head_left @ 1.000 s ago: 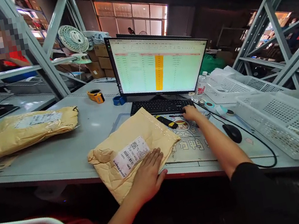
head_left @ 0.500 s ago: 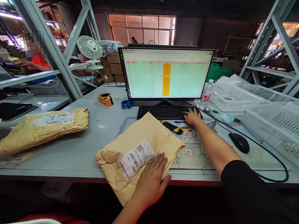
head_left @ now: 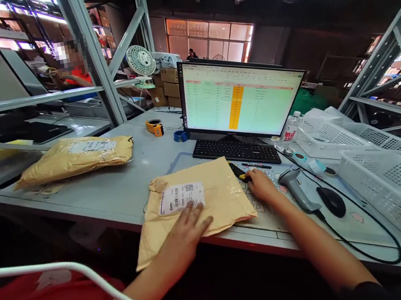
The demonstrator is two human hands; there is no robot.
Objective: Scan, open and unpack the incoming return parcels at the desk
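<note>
A tan padded mailer (head_left: 217, 180) with a white shipping label (head_left: 178, 198) lies at the front edge of the desk. My left hand (head_left: 183, 230) rests flat on it, fingers spread over the label's lower edge. Just right of the mailer, my right hand (head_left: 263, 185) has its fingers closed on the yellow end of a black-and-yellow utility knife (head_left: 237, 170), which lies on the desk mat. A dark pen (head_left: 256, 166) is just beyond those fingers, below the black keyboard (head_left: 235, 152).
Behind the keyboard stands a monitor (head_left: 207, 99) showing a spreadsheet. On the right are a barcode scanner (head_left: 299, 192), a mouse (head_left: 331, 201), its cable and white plastic baskets (head_left: 399, 203). Another mailer (head_left: 78, 158) and tape rolls (head_left: 154, 127) sit to the left.
My right hand has left the keyboard and come down-left to the utility knife. The mailer has turned a little under my left hand, and the barcode scanner now shows fully.
</note>
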